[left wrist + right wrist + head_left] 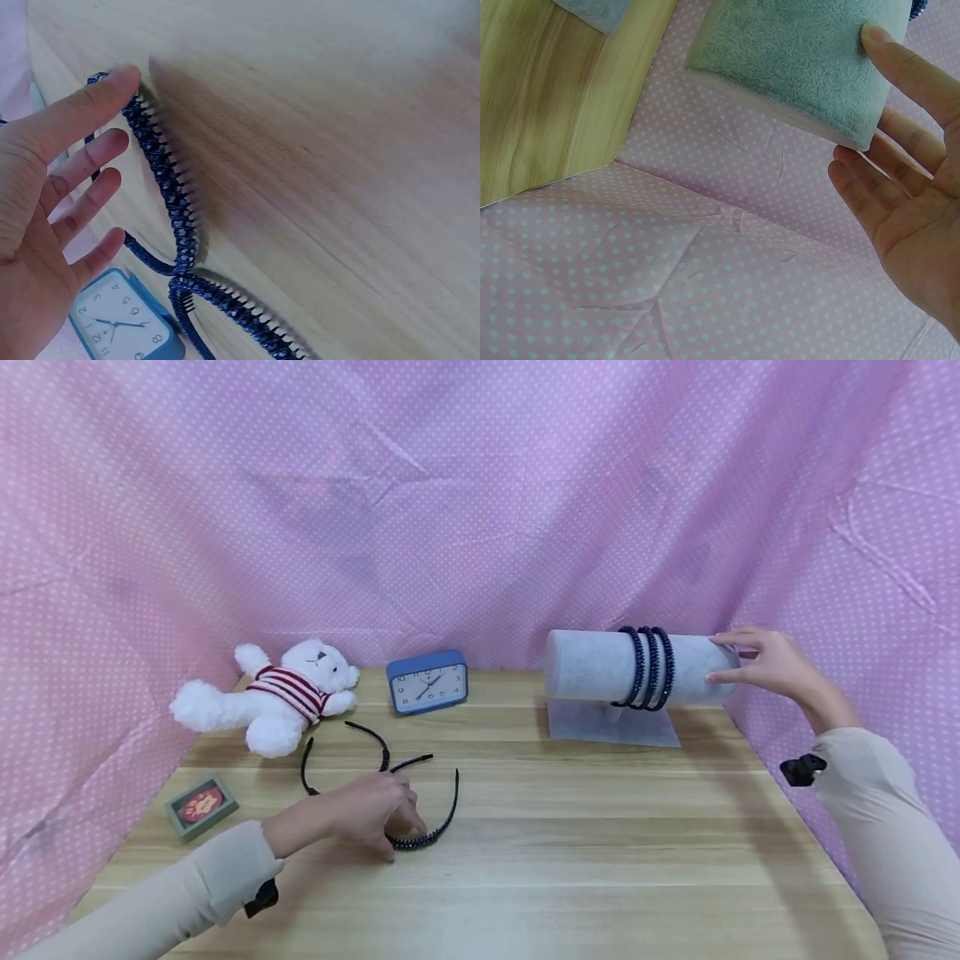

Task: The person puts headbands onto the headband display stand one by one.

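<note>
My left hand (367, 810) pinches a dark beaded headband (417, 841) low over the table, at its thick toothed middle. In the left wrist view, the thumb lies over one end of the beaded stretch of that headband (169, 180). Another dark headband (386, 753) lies behind the hand, partly hidden by it. On the right, my right hand (780, 667) grips the end of a grey plush display roll (592, 664), thumb in front and fingers behind. Three dark beaded headbands (653, 668) hang side by side around the roll, left of that hand.
A blue alarm clock (427, 682) stands at the back middle. To its left lies a white teddy bear (288, 693) in a striped top. A small green frame (201, 807) sits at the left edge. Pink dotted cloth (480, 510) surrounds the wooden table (585, 860).
</note>
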A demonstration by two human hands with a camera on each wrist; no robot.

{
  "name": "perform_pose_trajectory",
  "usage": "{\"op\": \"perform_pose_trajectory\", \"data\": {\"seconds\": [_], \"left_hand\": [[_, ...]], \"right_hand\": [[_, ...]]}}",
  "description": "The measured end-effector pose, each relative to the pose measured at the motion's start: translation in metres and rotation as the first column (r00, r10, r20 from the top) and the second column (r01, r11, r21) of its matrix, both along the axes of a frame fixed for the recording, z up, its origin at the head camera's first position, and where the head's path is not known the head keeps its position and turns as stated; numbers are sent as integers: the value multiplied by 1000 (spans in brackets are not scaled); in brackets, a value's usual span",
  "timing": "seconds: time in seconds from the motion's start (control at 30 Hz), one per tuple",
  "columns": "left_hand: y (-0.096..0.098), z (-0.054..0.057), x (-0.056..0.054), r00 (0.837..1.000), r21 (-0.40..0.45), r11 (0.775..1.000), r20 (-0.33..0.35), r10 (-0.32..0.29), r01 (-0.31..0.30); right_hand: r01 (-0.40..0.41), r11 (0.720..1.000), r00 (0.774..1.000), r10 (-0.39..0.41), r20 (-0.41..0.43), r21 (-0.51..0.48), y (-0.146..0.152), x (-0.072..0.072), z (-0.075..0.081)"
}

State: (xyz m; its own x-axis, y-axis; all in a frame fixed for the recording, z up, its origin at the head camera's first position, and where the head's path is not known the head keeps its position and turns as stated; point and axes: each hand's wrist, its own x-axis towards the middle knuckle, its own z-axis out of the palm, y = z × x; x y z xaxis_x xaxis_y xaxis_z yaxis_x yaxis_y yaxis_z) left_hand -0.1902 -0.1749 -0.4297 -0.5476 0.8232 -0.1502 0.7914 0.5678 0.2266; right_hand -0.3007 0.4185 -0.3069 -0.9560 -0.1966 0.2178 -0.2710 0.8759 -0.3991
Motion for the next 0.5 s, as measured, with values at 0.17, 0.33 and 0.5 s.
{"op": "perform_pose_trajectory", "data": {"seconds": [0.17,0.33,0.5], "left_hand": [[-1,-4,-3,996,42,999,90,27,-31],[2,-4,-4,988,89,995,151,35,-49],[9,-4,-8,988,114,992,152,40,-58]], "right_hand": [[-6,1000,1000,7,17,-8,2,-1,0],[0,1000,1000,1,16,-6,1,0,0],[-3,1000,1000,3,16,-7,1,0,0]]}}
